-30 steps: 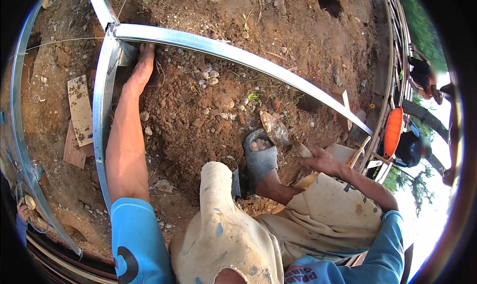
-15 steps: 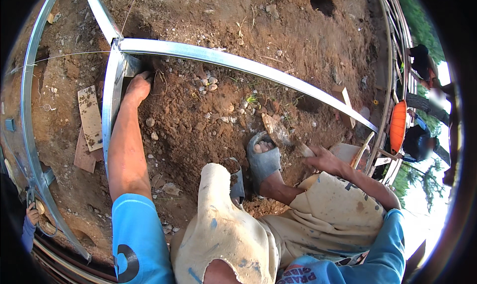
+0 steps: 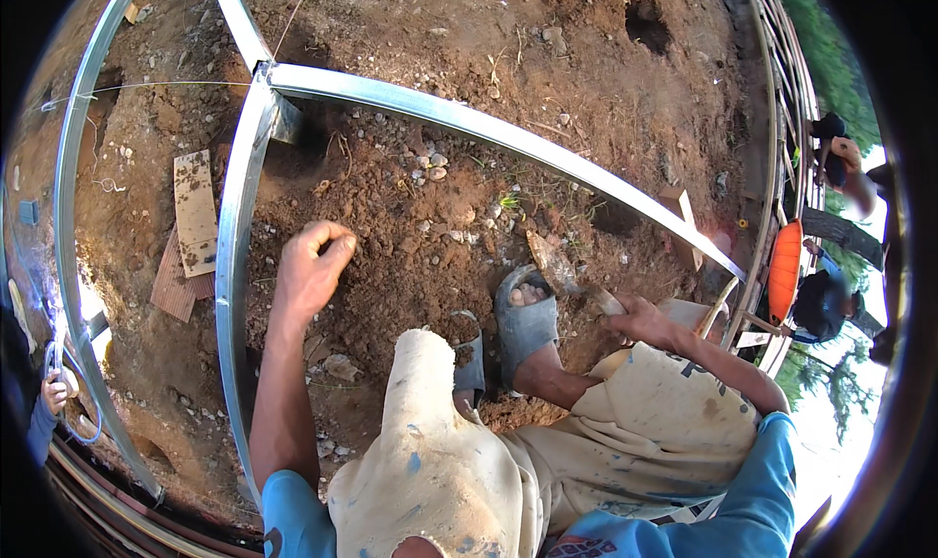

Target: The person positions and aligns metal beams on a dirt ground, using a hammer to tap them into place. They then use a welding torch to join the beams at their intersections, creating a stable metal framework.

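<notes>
My left hand is raised above the loose brown soil, to the right of a shiny metal beam. Its fingers curl in toward the thumb; whatever they may hold is hidden. Beside my right knee, my right hand is closed round the handle of a trowel. Dirt coats the trowel's blade, which points up and left, just past my grey sandal. Under the joint of the beams, a short metal post stub goes down into a dark hollow in the soil.
A long metal beam crosses ahead of me, and another runs at far left. Boards lie between beams. At the left edge a co-worker's hand is near a bright bluish glare. An orange object and people stand at right.
My left hand has come out from the hollow by the beam joint, back toward me. The right hand still grips the trowel. A bright glare has appeared at the far left.
</notes>
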A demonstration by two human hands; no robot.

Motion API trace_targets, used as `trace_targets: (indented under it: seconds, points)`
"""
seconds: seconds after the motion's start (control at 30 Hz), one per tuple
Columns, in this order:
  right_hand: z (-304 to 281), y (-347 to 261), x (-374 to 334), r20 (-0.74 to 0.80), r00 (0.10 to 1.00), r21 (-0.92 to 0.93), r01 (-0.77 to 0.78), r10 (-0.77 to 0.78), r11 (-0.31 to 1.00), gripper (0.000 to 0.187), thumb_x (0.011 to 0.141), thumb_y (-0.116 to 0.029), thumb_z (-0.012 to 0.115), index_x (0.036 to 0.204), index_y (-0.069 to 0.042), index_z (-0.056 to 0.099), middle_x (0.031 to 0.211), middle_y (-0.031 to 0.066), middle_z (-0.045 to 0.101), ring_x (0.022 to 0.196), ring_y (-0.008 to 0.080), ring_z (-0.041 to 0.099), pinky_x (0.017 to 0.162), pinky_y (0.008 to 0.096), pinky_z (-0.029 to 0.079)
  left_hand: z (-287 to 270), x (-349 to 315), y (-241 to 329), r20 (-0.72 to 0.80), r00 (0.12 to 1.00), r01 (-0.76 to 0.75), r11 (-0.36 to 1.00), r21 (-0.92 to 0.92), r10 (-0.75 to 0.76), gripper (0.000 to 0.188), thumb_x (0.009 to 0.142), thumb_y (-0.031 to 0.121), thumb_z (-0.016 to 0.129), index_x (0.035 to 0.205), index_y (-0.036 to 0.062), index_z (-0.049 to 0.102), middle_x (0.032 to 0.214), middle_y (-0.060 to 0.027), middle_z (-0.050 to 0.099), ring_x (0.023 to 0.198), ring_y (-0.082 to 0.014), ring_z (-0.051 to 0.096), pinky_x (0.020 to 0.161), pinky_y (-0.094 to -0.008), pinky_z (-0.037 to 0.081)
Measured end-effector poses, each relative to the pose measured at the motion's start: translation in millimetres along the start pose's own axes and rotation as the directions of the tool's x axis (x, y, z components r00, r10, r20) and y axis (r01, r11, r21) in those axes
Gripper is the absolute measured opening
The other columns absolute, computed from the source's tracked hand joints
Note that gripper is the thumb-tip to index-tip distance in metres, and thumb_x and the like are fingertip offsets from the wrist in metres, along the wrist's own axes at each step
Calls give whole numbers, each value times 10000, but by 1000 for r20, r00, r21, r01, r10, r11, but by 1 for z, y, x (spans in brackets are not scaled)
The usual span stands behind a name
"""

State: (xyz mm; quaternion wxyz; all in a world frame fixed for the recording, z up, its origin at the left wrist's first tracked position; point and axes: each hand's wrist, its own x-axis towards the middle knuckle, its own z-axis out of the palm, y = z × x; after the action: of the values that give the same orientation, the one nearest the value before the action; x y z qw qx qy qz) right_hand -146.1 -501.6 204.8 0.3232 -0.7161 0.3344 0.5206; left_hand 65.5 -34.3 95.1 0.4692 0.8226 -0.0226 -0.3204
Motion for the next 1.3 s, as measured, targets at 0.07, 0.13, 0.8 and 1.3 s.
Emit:
trace_targets:
  seconds: [0.07, 0.13, 0.8, 1.3]
  points:
    - [0, 3, 2, -5, 1000, -8, -26, 26, 1000, 361, 849, -293, 695, 1047, 4, 641, 838, 85, 669, 752, 176, 663, 688, 352, 525, 15, -51, 13, 160, 986, -59, 998, 27, 54, 238, 956, 215, 715, 1084, 18, 752, 1111, -143, 756, 1015, -235, 713, 921, -354, 538]
    - [-2, 6, 5, 0, 1000, -24, -20, 20, 1000, 364, 850, -302, 701, 1044, 1, 645, 827, 85, 670, 749, 178, 668, 684, 351, 527, 18, -86, 21, 245, 961, -151, 986, 67, 130, 250, 954, 222, 717, 1098, 22, 755, 1220, -160, 735, 1132, -277, 702, 1001, -378, 528]
    - [-4, 16, 15, -2, 1000, 18, 3, -2, 1000, 352, 871, -339, 708, 990, -15, 640, 749, 53, 628, 690, 139, 598, 645, 350, 485, -27, 175, -71, 9, 998, 51, 971, 235, -54, 559, 1060, 397, 373, 1360, -9, 615, 1470, -302, 528, 1396, -427, 481, 1150, -464, 390]
    - [26, 29, 32, -105, 991, 250, 112, -88, 962, 293, 865, -239, 703, 1076, -38, 674, 879, 25, 670, 796, 125, 627, 695, 332, 499, 46, -61, -14, -210, 975, 56, 993, -102, -76, 197, 893, 162, 555, 873, -3, 660, 714, -215, 656, 652, -333, 671, 652, -431, 516]
